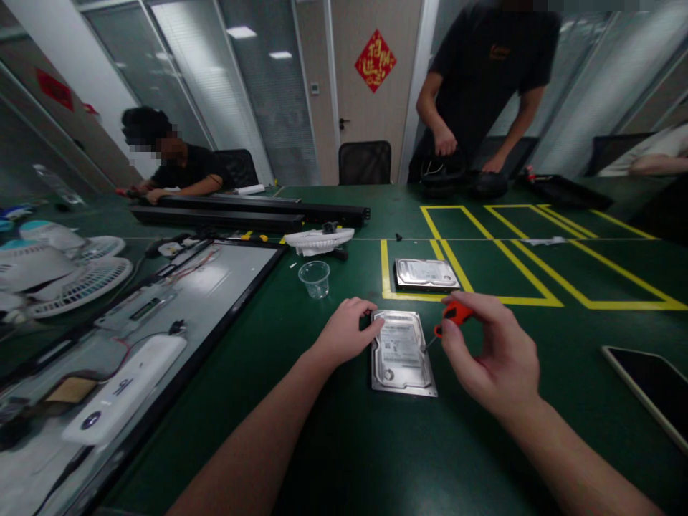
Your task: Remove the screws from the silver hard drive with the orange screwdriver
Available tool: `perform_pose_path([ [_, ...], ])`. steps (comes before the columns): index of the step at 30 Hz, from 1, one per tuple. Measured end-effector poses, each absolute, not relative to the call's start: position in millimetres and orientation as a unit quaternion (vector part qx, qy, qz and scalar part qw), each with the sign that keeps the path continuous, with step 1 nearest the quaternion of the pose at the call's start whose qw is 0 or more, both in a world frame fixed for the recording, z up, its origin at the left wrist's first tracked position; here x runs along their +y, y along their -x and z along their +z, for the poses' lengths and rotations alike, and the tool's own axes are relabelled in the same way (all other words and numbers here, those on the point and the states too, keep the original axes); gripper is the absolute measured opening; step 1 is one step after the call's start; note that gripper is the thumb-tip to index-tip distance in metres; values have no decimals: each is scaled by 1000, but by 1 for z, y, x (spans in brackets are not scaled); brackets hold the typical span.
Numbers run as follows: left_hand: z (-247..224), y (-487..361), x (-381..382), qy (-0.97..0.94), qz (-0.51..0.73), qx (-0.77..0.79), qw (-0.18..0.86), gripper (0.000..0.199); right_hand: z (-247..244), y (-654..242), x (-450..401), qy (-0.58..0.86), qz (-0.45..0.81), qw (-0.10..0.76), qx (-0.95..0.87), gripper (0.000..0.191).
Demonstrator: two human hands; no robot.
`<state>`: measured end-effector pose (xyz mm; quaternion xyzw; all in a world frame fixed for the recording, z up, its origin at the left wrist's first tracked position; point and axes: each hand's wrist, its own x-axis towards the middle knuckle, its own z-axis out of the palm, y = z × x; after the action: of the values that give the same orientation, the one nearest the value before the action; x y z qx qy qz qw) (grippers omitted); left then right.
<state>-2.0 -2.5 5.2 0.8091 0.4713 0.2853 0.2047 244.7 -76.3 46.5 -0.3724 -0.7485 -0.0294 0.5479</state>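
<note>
A silver hard drive (400,351) lies label side up on the green table in front of me. My left hand (352,330) grips its upper left edge, thumb on the top face and fingers at the side. In my right hand (497,351) is a screwdriver (456,315) with a red and black handle, pinched between thumb and fingers. The tilted shaft reaches down to the right edge of the drive; whether the tip sits in a screw cannot be made out. Just beyond lies a second hard drive (427,274).
A clear plastic cup (314,279) stands left of the drives. An opened display panel (215,287) fills the left side, with fan parts (80,265) beyond. A phone (653,387) lies at right. Yellow tape (516,299) marks the table. People (489,79) work across it.
</note>
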Motion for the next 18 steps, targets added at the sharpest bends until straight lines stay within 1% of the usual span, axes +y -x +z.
perform_pose_path([
  [12,5,2,-2,-812,288,465,205,20,48,-244,-75,369,-40,548,-749,59],
  [18,6,2,-2,-811,285,468,207,20,54,-241,-75,369,-86,544,-749,53],
])
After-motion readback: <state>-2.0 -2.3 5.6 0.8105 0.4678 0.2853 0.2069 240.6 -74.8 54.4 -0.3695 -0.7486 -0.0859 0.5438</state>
